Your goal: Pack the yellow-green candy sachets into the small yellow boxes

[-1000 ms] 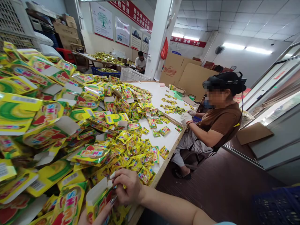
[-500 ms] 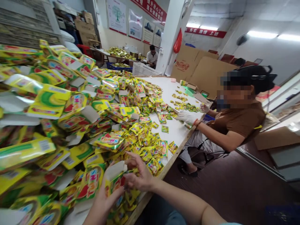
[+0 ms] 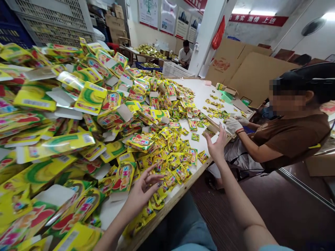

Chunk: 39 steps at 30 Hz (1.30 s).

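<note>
My left hand (image 3: pixel 142 190) hovers open, fingers spread, over the near edge of a heap of small yellow sachets (image 3: pixel 167 157). It holds nothing. My right hand (image 3: pixel 217 144) is stretched out further right, open with fingers apart, above the white table (image 3: pixel 199 96) next to the sachets at the heap's right edge. A large pile of yellow and green printed cartons (image 3: pixel 65 115), some with white flaps open, covers the left half of the table.
A seated person in a brown top (image 3: pixel 288 136) with a white-gloved hand (image 3: pixel 233 124) works at the table's right side among scattered sachets (image 3: pixel 216 109). Flat cardboard (image 3: pixel 251 75) leans behind. Another person (image 3: pixel 185 54) sits far back by a white crate (image 3: pixel 175 69).
Both my hands held an open carton at the near edge; now it is released and both hands are open. My right hand has reached out to the right. The view has tilted down and left.
</note>
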Each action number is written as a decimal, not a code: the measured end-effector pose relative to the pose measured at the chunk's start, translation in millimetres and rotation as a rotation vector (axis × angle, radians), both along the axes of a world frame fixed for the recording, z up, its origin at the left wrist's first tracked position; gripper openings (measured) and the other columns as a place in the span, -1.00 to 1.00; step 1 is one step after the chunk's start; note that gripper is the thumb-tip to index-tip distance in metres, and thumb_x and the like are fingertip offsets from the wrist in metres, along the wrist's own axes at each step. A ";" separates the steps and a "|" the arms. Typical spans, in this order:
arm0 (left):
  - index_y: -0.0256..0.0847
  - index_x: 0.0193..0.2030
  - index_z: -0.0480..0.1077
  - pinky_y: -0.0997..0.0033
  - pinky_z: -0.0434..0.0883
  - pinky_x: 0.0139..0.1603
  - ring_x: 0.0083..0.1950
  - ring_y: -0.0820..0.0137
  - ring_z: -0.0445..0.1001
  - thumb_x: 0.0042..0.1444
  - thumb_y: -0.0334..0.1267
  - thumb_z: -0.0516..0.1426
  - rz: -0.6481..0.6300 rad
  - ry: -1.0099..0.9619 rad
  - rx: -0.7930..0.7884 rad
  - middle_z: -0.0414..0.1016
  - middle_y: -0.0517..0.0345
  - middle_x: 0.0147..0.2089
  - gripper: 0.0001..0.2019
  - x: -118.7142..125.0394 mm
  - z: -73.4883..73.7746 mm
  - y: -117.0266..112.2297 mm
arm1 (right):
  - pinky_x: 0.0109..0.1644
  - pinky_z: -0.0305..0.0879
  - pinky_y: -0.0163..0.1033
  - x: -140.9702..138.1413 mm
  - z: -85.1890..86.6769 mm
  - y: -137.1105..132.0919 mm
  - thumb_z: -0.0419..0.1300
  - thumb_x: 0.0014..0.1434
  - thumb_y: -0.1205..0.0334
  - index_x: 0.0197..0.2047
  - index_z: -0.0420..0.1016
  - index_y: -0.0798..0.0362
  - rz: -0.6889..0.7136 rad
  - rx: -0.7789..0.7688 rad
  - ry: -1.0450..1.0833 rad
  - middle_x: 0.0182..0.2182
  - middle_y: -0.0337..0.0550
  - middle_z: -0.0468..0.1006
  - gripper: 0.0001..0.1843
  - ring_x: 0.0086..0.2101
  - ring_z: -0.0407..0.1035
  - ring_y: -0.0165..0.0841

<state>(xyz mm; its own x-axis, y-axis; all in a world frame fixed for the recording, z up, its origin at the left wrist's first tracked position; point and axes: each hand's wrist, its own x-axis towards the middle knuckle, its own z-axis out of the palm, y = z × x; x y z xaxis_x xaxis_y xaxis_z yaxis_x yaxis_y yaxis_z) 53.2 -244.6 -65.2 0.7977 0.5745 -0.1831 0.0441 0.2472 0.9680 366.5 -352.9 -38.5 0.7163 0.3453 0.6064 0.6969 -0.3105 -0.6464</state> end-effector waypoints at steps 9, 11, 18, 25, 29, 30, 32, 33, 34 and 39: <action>-0.20 0.10 0.37 0.40 0.50 -0.27 -0.29 0.38 0.51 0.11 -0.03 0.23 0.327 -0.028 0.293 0.48 0.14 -0.25 -0.54 -19.3 36.6 12.2 | 0.32 0.01 0.30 -44.7 -72.8 1.3 0.11 0.23 -0.27 -0.02 0.44 0.20 0.147 -0.519 -0.128 0.01 0.29 0.47 -0.36 0.25 0.12 0.14; -0.19 0.06 0.39 0.39 0.50 -0.23 -0.25 0.36 0.52 0.15 -0.08 0.20 0.448 0.054 0.520 0.50 0.12 -0.23 -0.62 -42.4 51.7 16.7 | 0.31 -0.01 0.32 -45.7 -80.6 -12.8 0.07 0.29 -0.20 -0.15 0.48 0.18 0.115 -0.538 -0.188 -0.03 0.32 0.48 -0.46 0.24 0.13 0.17; -0.22 -0.09 0.45 0.13 0.45 0.00 -0.03 0.14 0.49 0.26 -0.32 0.02 0.556 0.771 1.103 0.55 -0.02 -0.11 -0.80 -98.4 48.9 5.2 | 0.25 0.18 0.26 -51.1 -101.3 -47.4 0.06 0.33 0.02 -0.21 0.41 0.05 0.216 -0.233 -0.251 -0.17 0.06 0.55 -0.72 0.13 0.33 0.01; -0.29 0.22 0.32 -0.05 0.28 0.21 0.30 -0.08 0.26 0.14 -0.41 0.16 0.176 1.143 1.343 0.40 -0.23 0.22 -0.53 -77.2 17.2 16.7 | -0.28 0.44 -0.12 -75.0 -90.0 -39.5 0.23 0.22 -0.07 -0.20 0.32 0.05 0.021 0.175 0.005 -0.35 -0.02 0.54 -0.65 -0.36 0.54 -0.17; -0.36 -0.01 0.42 -0.08 0.26 0.17 0.19 -0.13 0.35 0.03 -0.45 0.20 0.082 1.163 1.378 0.49 -0.30 0.02 -0.67 -65.8 22.9 33.7 | -0.39 0.40 -0.22 -97.8 -90.5 -37.0 0.26 0.18 -0.13 -0.25 0.30 0.04 0.102 0.252 0.115 -0.43 -0.15 0.48 -0.60 -0.48 0.50 -0.29; -0.33 -0.07 0.44 -0.07 0.26 0.16 0.16 -0.12 0.37 0.02 -0.45 0.20 0.071 1.155 1.391 0.51 -0.27 -0.03 -0.72 -64.5 25.9 37.9 | -0.40 0.40 -0.23 -102.3 -92.0 -37.1 0.25 0.19 -0.13 -0.25 0.30 0.04 0.143 0.251 0.149 -0.42 -0.15 0.48 -0.60 -0.48 0.50 -0.30; -0.27 -0.17 0.44 -0.02 0.29 0.10 0.09 -0.07 0.43 0.04 -0.43 0.20 0.069 1.095 1.395 0.54 -0.18 -0.11 -0.82 -63.3 32.5 45.9 | -0.40 0.40 -0.25 -107.5 -92.7 -35.9 0.26 0.18 -0.14 -0.25 0.32 0.05 0.224 0.238 0.235 -0.40 -0.14 0.50 -0.59 -0.47 0.51 -0.32; -0.24 -0.19 0.42 0.04 0.32 0.05 0.03 -0.01 0.47 0.06 -0.41 0.19 0.096 1.025 1.359 0.54 -0.12 -0.15 -0.85 -62.8 35.4 49.2 | -0.40 0.39 -0.26 -108.0 -90.3 -34.0 0.26 0.18 -0.14 -0.24 0.32 0.05 0.263 0.237 0.289 -0.40 -0.15 0.51 -0.58 -0.47 0.52 -0.32; -0.22 -0.18 0.40 0.11 0.35 -0.02 -0.04 0.05 0.50 0.09 -0.37 0.18 0.148 0.926 1.288 0.54 -0.05 -0.20 -0.86 -61.8 37.7 51.9 | -0.42 0.38 -0.28 -107.4 -85.6 -31.2 0.28 0.16 -0.14 -0.24 0.32 0.04 0.292 0.253 0.346 -0.43 -0.19 0.51 -0.58 -0.48 0.51 -0.34; -0.19 0.08 0.26 0.44 0.30 -0.44 -0.48 0.35 0.47 0.15 -0.16 0.17 0.366 0.326 0.628 0.34 0.36 -0.53 -0.62 -45.4 31.4 47.4 | -0.62 0.19 -0.38 -111.4 -37.8 -2.9 0.34 0.10 -0.14 -0.29 0.30 -0.01 0.563 0.327 0.672 -0.69 -0.44 0.35 -0.57 -0.70 0.27 -0.46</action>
